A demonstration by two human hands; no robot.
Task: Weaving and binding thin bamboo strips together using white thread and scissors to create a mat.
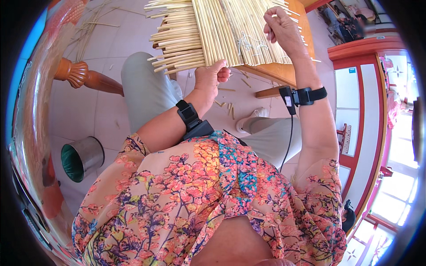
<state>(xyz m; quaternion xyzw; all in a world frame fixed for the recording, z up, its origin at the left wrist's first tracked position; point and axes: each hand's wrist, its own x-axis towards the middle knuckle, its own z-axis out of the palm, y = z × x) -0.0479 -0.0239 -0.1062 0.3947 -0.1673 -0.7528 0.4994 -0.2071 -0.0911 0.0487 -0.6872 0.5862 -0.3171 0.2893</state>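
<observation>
A mat of pale, straight plant stalks [217, 33] lies across a wooden table, with one layer of stalks crossing over another. White thread [244, 44] is stitched and knotted through its near part. My left hand [212, 80] is closed at the mat's near edge, thumb against the stalk ends and fingers curled below. Above the mat's right side, my right hand [284, 33] is raised in a pinch. A thin strand seems to be at its fingertips, too fine to make out. Black bands with small boxes circle both wrists; a cable hangs from the right one.
The orange-brown wooden table [306, 31] stands under the mat. Cut stalk pieces [231, 110] litter the tiled floor, with longer stalks [91, 26] at upper left. A metal bin with a green liner [93, 153] is at left, near a turned wooden leg [88, 80]. Red-trimmed cabinets [355, 106] stand right.
</observation>
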